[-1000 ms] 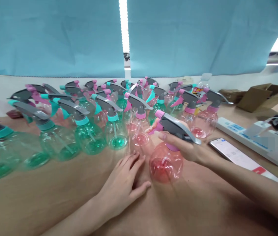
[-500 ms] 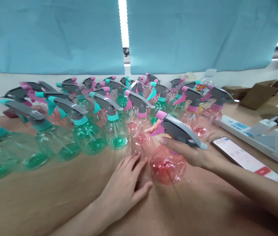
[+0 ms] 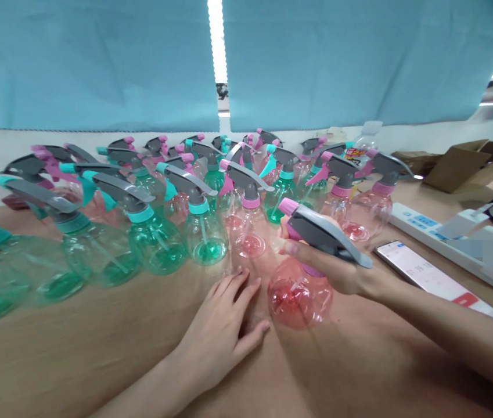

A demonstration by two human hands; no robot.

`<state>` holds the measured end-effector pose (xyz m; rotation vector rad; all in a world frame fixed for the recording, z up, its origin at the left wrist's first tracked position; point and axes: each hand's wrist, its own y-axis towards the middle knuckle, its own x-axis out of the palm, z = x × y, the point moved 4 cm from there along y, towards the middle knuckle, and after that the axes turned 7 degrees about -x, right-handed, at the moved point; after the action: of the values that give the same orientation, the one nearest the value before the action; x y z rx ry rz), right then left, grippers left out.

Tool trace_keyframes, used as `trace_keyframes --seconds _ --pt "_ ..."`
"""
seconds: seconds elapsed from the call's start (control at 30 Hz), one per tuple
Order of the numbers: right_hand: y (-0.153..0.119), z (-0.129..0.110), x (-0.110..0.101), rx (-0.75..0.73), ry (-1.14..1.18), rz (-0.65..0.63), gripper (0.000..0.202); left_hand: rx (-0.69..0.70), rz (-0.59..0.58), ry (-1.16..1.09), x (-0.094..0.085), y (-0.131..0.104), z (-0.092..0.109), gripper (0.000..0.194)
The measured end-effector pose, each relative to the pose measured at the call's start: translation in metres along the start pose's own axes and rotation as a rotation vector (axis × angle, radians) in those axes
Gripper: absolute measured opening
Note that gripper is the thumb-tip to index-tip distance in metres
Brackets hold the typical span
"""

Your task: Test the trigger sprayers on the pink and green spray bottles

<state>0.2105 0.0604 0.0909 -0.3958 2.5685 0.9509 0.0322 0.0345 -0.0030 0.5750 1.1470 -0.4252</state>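
Observation:
My right hand (image 3: 337, 264) grips the neck and trigger of a red spray bottle (image 3: 301, 296) with a pink nozzle and grey lever. The bottle's base is on or just above the table. My left hand (image 3: 224, 319) lies palm down on the wooden table (image 3: 111, 348), fingers apart, left of that bottle. Just beyond my left fingertips stands a clear pinkish spray bottle (image 3: 250, 235) with a pink collar. Beside it is a green spray bottle (image 3: 207, 241) with a turquoise collar.
Several more green and pink spray bottles stand in rows behind and to the left. On the right lie a phone (image 3: 438, 281) and a white power strip (image 3: 420, 223) with plugs. An open cardboard box (image 3: 459, 168) sits at the back right, before a blue curtain (image 3: 337, 64).
The fingers of my right hand have drawn in toward the neck, and the pink trigger now sits closer to it. The held bottle has shifted slightly right. My left hand stays put.

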Motion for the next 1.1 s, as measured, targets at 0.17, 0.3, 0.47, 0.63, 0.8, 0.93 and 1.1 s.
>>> trace_keyframes --seconds 0.17,0.3,0.47,0.63,0.8,0.93,1.1 --pt "-0.003 0.004 0.000 0.057 -0.034 0.002 0.025 -0.002 -0.016 0.027 0.000 0.001 0.000 0.052" --pt "-0.005 0.005 0.005 0.070 -0.004 0.029 0.019 -0.009 -0.026 0.024 0.000 0.001 0.000 0.051" --pt "-0.011 0.007 0.014 0.137 0.001 0.083 0.034 -0.010 0.001 -0.014 -0.001 0.001 0.001 0.046" --pt "-0.012 0.009 0.016 0.143 -0.049 0.070 0.016 -0.023 -0.028 -0.008 -0.002 0.002 0.002 0.045" --pt "-0.012 0.008 0.013 0.138 -0.054 0.074 0.007 -0.026 -0.044 0.007 -0.002 0.003 0.002 0.045" --pt "-0.014 0.009 0.013 0.165 -0.077 0.052 0.008 -0.024 -0.041 0.009 -0.002 0.002 0.002 0.044" --pt "-0.016 0.014 0.015 0.202 -0.113 0.007 0.003 -0.025 -0.044 0.012 -0.001 0.001 0.001 0.044"
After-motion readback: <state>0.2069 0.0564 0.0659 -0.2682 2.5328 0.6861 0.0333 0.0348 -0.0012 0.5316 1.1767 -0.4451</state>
